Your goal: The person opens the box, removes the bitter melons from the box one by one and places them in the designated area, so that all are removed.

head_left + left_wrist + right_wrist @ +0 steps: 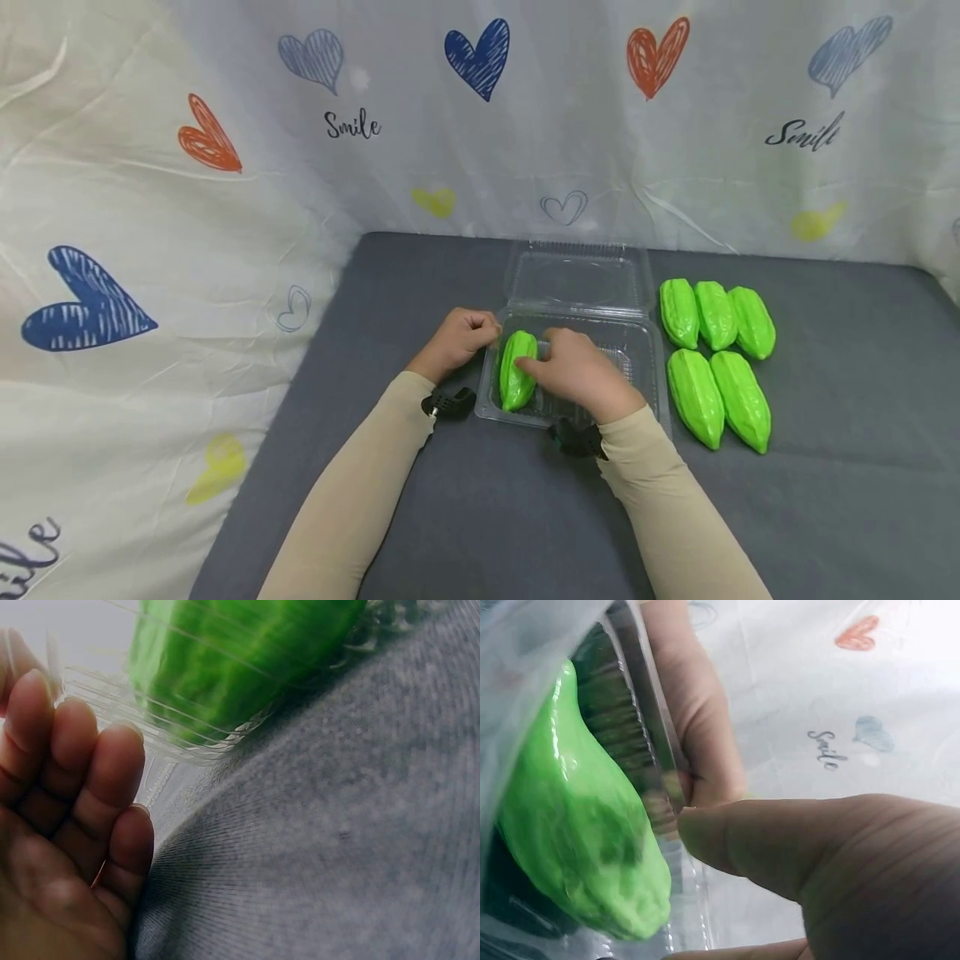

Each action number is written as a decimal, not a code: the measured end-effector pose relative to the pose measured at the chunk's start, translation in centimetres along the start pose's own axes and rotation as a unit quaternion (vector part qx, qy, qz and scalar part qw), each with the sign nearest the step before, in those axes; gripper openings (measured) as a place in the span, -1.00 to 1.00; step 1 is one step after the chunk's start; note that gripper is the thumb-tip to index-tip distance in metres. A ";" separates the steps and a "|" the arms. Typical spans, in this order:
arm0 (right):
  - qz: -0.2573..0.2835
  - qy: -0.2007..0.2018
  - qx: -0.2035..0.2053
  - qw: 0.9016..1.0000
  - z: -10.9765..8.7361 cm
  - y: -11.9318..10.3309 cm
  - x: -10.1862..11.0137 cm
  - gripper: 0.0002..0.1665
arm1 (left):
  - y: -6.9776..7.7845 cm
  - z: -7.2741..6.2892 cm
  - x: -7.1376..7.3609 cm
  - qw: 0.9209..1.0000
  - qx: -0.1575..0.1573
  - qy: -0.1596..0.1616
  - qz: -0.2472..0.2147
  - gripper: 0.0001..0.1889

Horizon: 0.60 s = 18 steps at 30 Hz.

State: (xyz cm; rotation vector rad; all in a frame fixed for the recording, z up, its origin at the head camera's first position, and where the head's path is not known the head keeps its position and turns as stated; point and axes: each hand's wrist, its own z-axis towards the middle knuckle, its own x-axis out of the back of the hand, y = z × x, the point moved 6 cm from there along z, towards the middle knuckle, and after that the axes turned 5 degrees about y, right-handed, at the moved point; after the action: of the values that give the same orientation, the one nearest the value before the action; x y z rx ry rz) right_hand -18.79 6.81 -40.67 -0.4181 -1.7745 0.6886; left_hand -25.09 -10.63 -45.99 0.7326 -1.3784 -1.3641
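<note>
A green ridged model fruit (pixel 514 385) (pixel 585 817) lies lengthwise at the left side of a clear plastic clamshell box (pixel 662 375). My left hand (pixel 459 340) (pixel 71 802) pinches the box's left rim between thumb and curled fingers. Through the clear wall in the left wrist view, the fruit (pixel 225 660) shows beside those fingers. Over the box, my right hand (pixel 581 371) is just right of the fruit, its thumb overlapping it in the head view. In the right wrist view, the right thumb (pixel 780 836) is extended and apart from the fruit; its other fingers are mostly hidden.
The box's lid (pixel 577 279) lies open behind its base. Several more green fruits (pixel 696 398) lie in two rows right of the box on the dark grey cloth (pixel 847 417). A white curtain (pixel 570 142) printed with hearts hangs behind and at the left.
</note>
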 end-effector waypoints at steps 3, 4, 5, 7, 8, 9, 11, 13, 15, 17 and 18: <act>0.002 0.003 0.010 1.000 0.2 -0.1 -0.3 -0.39 | -0.1 0.0 0.0 1.000 -0.001 0.004 0.003 -0.58; 0.001 0.004 0.012 1.000 0.3 -0.2 -0.5 -0.47 | -0.1 0.0 0.0 1.000 -0.003 0.004 0.003 -0.58; 0.002 0.004 0.014 1.000 0.3 -0.2 -0.6 -0.54 | -0.2 0.1 0.1 1.000 -0.004 0.004 0.003 -0.59; 0.002 0.002 0.015 1.000 0.4 -0.3 -0.8 -0.60 | -0.2 0.1 0.1 1.000 -0.007 0.002 0.001 -0.59; 0.002 0.001 0.016 1.000 0.5 -0.3 -0.9 -0.61 | -0.2 0.1 0.0 1.000 -0.007 0.001 0.000 -0.59; 0.003 0.000 0.017 1.000 0.5 -0.3 -1.0 -0.62 | -0.2 0.1 0.0 1.000 -0.008 0.001 0.000 -0.60; 0.001 -0.002 0.018 1.000 0.5 -0.3 -1.2 -0.62 | -0.2 0.1 0.0 1.000 -0.008 0.002 0.001 -0.60; -0.004 0.000 0.019 1.000 0.6 -0.4 -1.3 -0.62 | -0.2 0.1 0.1 1.000 -0.007 0.004 0.001 -0.60; -0.007 0.001 0.018 1.000 0.5 -0.4 -1.4 -0.60 | -0.3 0.2 0.1 1.000 -0.006 0.006 0.001 -0.61; -0.007 -0.001 0.016 1.000 0.5 -0.4 -1.4 -0.59 | -0.3 0.2 0.1 1.000 -0.005 0.007 -0.001 -0.61; -0.006 -0.002 0.015 1.000 0.5 -0.5 -1.5 -0.59 | -0.3 0.2 0.1 1.000 -0.004 0.007 -0.002 -0.61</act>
State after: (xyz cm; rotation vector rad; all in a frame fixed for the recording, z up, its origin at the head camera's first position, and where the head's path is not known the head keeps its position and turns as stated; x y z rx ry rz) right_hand -18.81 5.45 -41.59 -0.3855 -1.7675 0.7076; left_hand -25.40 -10.68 -46.23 0.7390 -1.3601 -1.3640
